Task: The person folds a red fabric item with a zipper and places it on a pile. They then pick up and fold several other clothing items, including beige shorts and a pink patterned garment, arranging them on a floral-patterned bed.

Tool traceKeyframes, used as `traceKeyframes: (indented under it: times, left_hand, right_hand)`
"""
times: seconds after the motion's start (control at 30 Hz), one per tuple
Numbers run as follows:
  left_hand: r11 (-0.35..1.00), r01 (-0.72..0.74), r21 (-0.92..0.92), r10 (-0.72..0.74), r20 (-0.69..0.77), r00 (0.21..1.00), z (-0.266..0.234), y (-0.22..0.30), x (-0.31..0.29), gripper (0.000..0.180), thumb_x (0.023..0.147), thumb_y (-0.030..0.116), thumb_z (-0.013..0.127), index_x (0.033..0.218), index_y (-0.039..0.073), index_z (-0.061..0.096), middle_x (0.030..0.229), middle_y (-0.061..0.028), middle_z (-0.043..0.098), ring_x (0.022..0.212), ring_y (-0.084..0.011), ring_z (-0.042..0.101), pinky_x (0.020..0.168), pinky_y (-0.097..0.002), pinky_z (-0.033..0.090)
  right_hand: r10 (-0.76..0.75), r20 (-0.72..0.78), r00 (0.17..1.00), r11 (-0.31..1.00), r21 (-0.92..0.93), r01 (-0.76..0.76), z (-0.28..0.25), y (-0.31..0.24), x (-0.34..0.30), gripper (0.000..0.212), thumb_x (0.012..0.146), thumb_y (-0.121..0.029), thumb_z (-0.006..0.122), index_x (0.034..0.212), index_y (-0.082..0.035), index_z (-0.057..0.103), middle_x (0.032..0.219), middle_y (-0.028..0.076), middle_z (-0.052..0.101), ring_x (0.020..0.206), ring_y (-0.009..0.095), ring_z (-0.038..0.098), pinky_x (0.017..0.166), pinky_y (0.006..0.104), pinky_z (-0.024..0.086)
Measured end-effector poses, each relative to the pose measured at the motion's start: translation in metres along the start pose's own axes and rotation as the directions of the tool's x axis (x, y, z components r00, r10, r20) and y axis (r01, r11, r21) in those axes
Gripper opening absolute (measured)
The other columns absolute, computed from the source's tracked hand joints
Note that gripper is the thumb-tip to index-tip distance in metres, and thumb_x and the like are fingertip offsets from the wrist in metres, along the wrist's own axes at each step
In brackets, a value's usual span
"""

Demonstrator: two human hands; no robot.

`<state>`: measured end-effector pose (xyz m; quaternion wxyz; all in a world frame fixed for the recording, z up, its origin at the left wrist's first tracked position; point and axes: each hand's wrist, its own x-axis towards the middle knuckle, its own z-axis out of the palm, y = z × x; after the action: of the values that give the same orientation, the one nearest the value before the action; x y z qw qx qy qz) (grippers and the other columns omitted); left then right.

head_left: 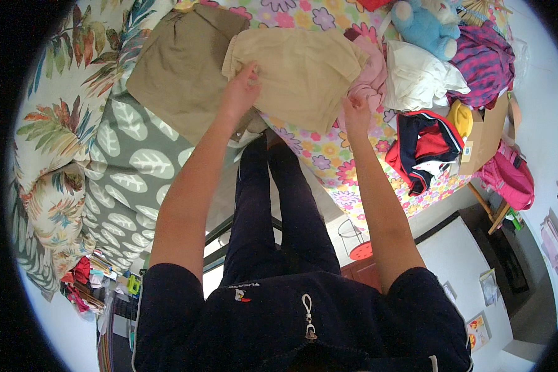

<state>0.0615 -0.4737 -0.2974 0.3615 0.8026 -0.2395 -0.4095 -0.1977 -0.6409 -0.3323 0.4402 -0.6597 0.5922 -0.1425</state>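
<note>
A beige garment point(297, 71) lies spread on the flowered bed sheet point(328, 155). My left hand point(242, 90) presses on its left edge near the sleeve, fingers flat. At the lower right corner of the garment, my right hand point(355, 115) pinches the cloth. An olive-brown garment point(180, 68) lies flat just left of the beige one, partly under it.
A pink cloth point(372, 77), a white garment point(418, 77), a blue plush bear point(425, 25), a plaid shirt point(483, 59) and a red-and-navy jacket point(425, 146) are piled on the right. Leaf-print bedding point(130, 167) lies left. A cardboard box point(487, 133) and pink bag point(511, 177) stand by the bed's right edge.
</note>
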Motion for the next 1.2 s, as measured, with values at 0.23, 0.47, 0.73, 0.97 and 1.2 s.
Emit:
traceKeyframes:
  times: [0.23, 0.47, 0.73, 0.97, 1.2]
  left_hand:
    - [0.995, -0.097, -0.006, 0.097, 0.115, 0.989, 0.007, -0.002, 0.005, 0.062, 0.075, 0.004, 0.057, 0.131, 0.018, 0.034, 0.096, -0.0046, 0.056, 0.074, -0.0103, 0.052, 0.068, -0.0244, 0.045]
    - [0.98, 0.011, -0.199, 0.031, 0.207, 0.978, 0.024, -0.009, 0.005, 0.066, 0.075, 0.001, 0.055, 0.133, 0.019, 0.031, 0.093, -0.0043, 0.057, 0.078, -0.0104, 0.052, 0.068, -0.0235, 0.045]
    - [0.905, 0.057, -0.421, 0.062, 0.263, 0.963, 0.03, 0.004, 0.011, 0.067, 0.076, -0.001, 0.054, 0.134, 0.02, 0.028, 0.091, -0.0076, 0.059, 0.08, -0.0112, 0.055, 0.07, -0.0236, 0.045]
    - [0.786, 0.298, -0.541, -0.136, 0.319, 0.938, 0.037, -0.017, 0.026, 0.072, 0.077, -0.002, 0.054, 0.137, 0.016, 0.02, 0.094, -0.0111, 0.06, 0.081, -0.0116, 0.055, 0.069, -0.0223, 0.045]
    - [0.857, 0.24, -0.456, -0.17, 0.19, 0.967, 0.028, -0.006, 0.008, 0.061, 0.076, 0.005, 0.056, 0.132, 0.011, 0.031, 0.098, -0.0089, 0.06, 0.08, -0.0119, 0.055, 0.069, -0.0241, 0.045]
  right_hand:
    - [0.105, -0.151, 0.983, 0.994, 0.033, -0.101, 0.025, -0.062, 0.052, 0.024, 0.071, -0.017, 0.066, 0.082, 0.002, 0.057, 0.071, 0.006, 0.057, 0.065, 0.016, 0.052, 0.061, 0.0278, 0.042]
    - [0.045, -0.139, 0.989, 0.993, 0.114, -0.029, 0.006, -0.065, 0.086, 0.021, 0.077, -0.016, 0.063, 0.089, 0.0, 0.057, 0.075, 0.004, 0.056, 0.068, 0.013, 0.053, 0.063, 0.0261, 0.043]
    - [0.066, 0.246, 0.967, 0.948, 0.288, -0.138, 0.018, -0.113, 0.05, 0.03, 0.084, -0.024, 0.054, 0.106, -0.003, 0.053, 0.094, 0.004, 0.056, 0.077, 0.013, 0.055, 0.07, 0.0253, 0.043]
    - [0.164, 0.225, 0.96, 0.811, 0.523, -0.261, 0.024, -0.069, 0.105, 0.032, 0.085, -0.017, 0.052, 0.112, -0.001, 0.05, 0.093, 0.005, 0.057, 0.075, 0.009, 0.053, 0.066, 0.0204, 0.043]
    - [0.046, 0.261, 0.964, 0.889, 0.43, -0.159, -0.01, -0.1, 0.087, 0.036, 0.085, -0.021, 0.051, 0.116, -0.003, 0.046, 0.098, 0.007, 0.056, 0.079, 0.016, 0.056, 0.07, 0.0266, 0.045]
